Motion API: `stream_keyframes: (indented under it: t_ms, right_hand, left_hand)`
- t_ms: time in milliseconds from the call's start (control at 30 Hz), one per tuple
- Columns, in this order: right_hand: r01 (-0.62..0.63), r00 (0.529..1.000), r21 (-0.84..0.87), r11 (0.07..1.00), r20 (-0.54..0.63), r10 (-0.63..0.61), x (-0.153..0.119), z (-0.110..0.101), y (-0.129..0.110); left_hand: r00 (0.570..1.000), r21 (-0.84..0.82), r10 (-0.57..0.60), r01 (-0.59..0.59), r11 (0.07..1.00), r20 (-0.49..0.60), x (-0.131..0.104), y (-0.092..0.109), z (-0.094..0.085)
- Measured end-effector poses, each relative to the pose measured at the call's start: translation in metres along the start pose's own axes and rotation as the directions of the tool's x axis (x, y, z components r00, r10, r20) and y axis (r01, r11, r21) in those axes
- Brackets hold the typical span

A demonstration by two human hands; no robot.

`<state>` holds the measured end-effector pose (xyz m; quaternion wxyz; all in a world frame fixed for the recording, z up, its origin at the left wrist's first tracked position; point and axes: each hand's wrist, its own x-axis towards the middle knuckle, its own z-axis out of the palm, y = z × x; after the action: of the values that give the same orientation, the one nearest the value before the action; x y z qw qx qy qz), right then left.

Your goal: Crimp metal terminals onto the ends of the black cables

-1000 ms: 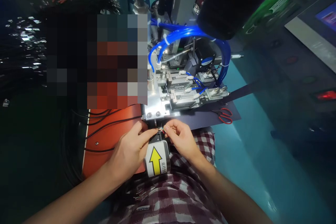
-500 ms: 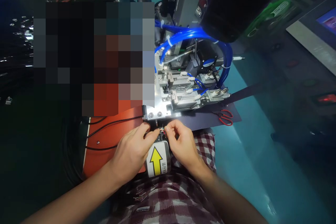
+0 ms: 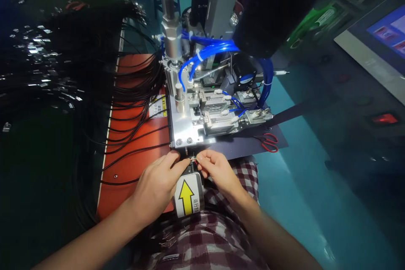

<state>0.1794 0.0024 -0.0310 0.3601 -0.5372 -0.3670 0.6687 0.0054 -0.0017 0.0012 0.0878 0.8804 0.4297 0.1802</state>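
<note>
My left hand (image 3: pixel 158 183) is closed in a pinch at the front edge of the machine (image 3: pixel 183 128), its thumb and forefinger at small thin wires (image 3: pixel 193 160). My right hand (image 3: pixel 220 171) pinches the same wires from the right, where a bit of red shows at its fingertips. The wire ends are tiny and partly covered by the fingers. Just below the hands is a rounded guard with a yellow arrow (image 3: pixel 186 198). A black cable (image 3: pixel 122 182) runs across the orange surface and passes out of sight at my left hand.
Several black cables (image 3: pixel 133 93) lie across the orange work surface (image 3: pixel 139 168) at left. Blue air hoses (image 3: pixel 221 46) arch over metal cylinders (image 3: pixel 220 122). Red-handled scissors (image 3: pixel 270 142) lie on the dark plate at right. A screen (image 3: pixel 390 29) stands far right.
The view has shifted slightly, so the machine sits a little lower and further left. My hands stay together at the wires, with only small finger movement in the right.
</note>
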Motion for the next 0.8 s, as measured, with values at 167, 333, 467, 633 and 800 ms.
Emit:
stream_keyframes:
  t_ms: [167, 333, 467, 633, 800]
  right_hand:
    - [0.062, 0.993, -0.029, 0.998, -0.103, -0.065, -0.012, 0.003, 0.009]
    - [0.163, 0.953, -0.359, 0.919, -0.184, -0.242, -0.025, 0.012, 0.001]
    - [0.282, 0.864, -0.676, 0.681, -0.129, -0.486, -0.025, 0.011, -0.01]
    - [0.139, 0.979, -0.238, 0.961, -0.113, -0.169, -0.01, 0.003, -0.002]
    - [0.068, 0.991, -0.044, 0.997, -0.112, -0.072, -0.003, -0.005, 0.005]
  left_hand:
    - [1.0, -0.029, -0.008, 0.008, 1.0, 0.004, 0.0, 0.0, -0.001]
    - [1.0, -0.045, -0.016, 0.016, 0.999, -0.011, 0.0, -0.001, 0.0]
    - [1.0, -0.046, -0.017, 0.017, 0.999, -0.004, -0.001, -0.001, 0.0]
    - [1.0, -0.047, -0.018, 0.018, 0.999, 0.005, -0.002, -0.001, 0.0]
    - [0.999, -0.038, -0.03, 0.031, 0.999, 0.021, -0.001, -0.001, 0.0]
